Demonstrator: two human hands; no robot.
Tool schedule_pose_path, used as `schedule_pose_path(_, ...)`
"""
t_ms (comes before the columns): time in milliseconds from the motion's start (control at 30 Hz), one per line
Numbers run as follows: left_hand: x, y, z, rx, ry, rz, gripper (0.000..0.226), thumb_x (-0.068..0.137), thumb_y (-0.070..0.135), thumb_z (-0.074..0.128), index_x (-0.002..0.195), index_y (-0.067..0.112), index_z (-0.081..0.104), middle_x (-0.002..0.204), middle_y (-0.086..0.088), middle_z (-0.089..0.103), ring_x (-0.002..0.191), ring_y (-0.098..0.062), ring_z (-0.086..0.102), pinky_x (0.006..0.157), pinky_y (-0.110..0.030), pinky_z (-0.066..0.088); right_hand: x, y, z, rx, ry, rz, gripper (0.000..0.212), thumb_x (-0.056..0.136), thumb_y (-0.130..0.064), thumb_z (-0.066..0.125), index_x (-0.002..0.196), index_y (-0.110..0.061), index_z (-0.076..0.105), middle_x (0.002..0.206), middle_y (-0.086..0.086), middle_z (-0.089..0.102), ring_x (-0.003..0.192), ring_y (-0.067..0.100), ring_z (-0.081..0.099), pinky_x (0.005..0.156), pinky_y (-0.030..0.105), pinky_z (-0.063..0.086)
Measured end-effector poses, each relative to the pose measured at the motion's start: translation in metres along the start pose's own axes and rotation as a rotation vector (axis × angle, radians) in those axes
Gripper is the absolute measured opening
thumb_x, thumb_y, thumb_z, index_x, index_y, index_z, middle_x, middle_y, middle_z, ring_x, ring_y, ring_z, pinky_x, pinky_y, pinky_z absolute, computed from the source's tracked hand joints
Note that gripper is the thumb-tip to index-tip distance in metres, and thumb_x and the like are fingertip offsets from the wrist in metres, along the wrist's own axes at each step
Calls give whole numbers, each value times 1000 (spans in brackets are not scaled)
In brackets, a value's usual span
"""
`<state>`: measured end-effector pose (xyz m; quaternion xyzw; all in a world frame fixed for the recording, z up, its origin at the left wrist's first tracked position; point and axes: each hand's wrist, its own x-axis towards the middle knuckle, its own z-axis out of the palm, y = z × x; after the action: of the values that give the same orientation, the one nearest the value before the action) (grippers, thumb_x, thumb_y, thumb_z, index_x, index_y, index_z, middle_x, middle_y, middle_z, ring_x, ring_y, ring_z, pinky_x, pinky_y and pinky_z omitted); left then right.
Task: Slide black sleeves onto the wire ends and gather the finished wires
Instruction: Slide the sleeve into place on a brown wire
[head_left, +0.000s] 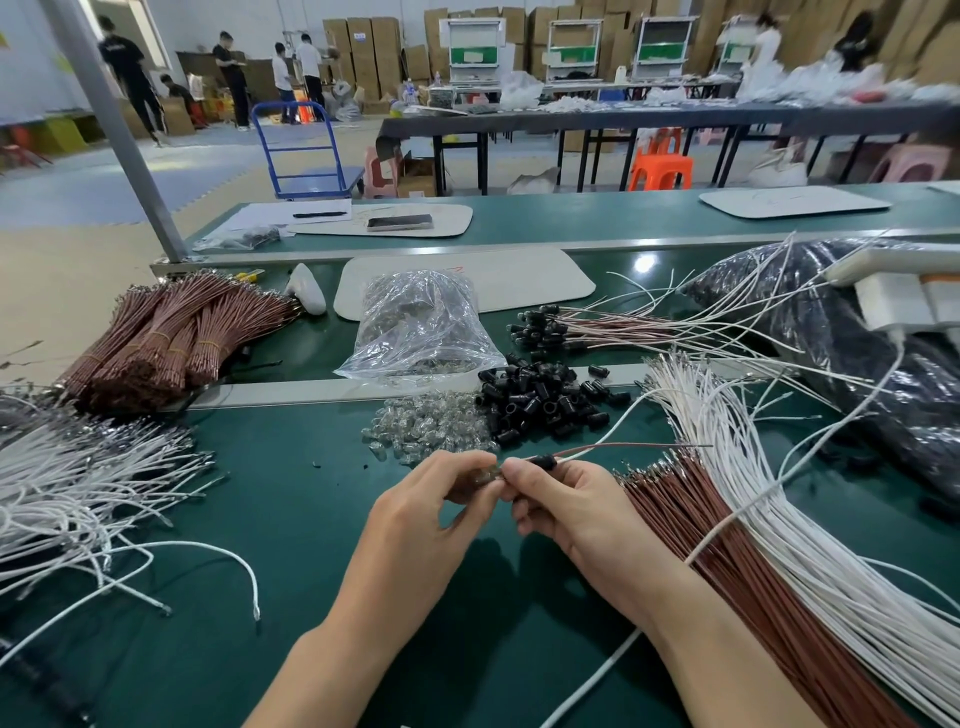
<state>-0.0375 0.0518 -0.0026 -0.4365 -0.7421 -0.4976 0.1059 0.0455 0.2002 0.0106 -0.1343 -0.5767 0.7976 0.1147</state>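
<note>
- L hand: thumb + forefinger pinch the tip of the held wires. Sth small and glassy shows in the pinch; can't tell if it's a terminal or a clear cap. The other fingers are loosely curled.
- R hand: fingers closed on the same wires, nearly touching the L fingertips. A black sleeve sits on the wires just past the R thumb, so it's threaded on but not at the tip.
- Held wires = one white + one brown, trailing off to the right of the R fingers, above the desk.
- Step, as I read it: seating the sleeve on the wire end. Next move prob needs the L pinch to keep the tip steady while the R fingers push the sleeve straight along, no kinking. The pair then goes to the finished lot.
- Just beyond the fingers: loose black sleeves, with a heap of clear caps to their left.
- Further beyond: finished wires w/ black ends, and a plastic bag.
- Right of the R hand, close by the wrist: brown wire stock and white wire stock. The trailing ends could snag there.
- Well left of the L hand: loose white wires; beyond them, tied brown bundles.
</note>
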Motion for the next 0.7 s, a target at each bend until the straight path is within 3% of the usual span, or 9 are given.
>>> schedule_pose_path(300,0,1,-2,44,1,48,10,94,28,68,103,26,66,93,18,65,87,-2,66,76,-21,52,1,1,-1,19,-21,24,26,73,-39,82,77,-14,80,78,6,70,61,10,60,59,21,51)
schedule_pose_path(400,1,1,-3,42,36,46,9,94,31,68,102,30,63,93,18,65,86,0,66,76,-17,51,1,-1,-1,86,-28,44,44,66,-44,91,91,-10,80,84,8,73,62,10,63,57,20,53)
schedule_pose_path(467,2,-1,-4,39,64,27,8,94,35,66,101,32,63,94,18,66,86,2,66,78,-11,49,3,-3,-1,157,9,55,53,66,-51,84,98,-10,77,85,10,73,62,13,65,55,21,54)
schedule_pose_path(600,3,-2,-4,38,96,-14,8,93,33,67,100,35,63,96,21,67,87,4,66,80,-6,44,6,-5,-2,239,72,62,46,73,-52,71,95,-12,78,83,11,73,60,14,66,53,22,54)
schedule_pose_path(700,4,-3,-3,29,101,-18,11,92,32,66,101,36,63,95,21,67,86,3,66,80,-5,44,3,-4,-4,198,42,35,37,75,-47,74,96,-17,81,87,6,74,66,11,66,57,21,54)
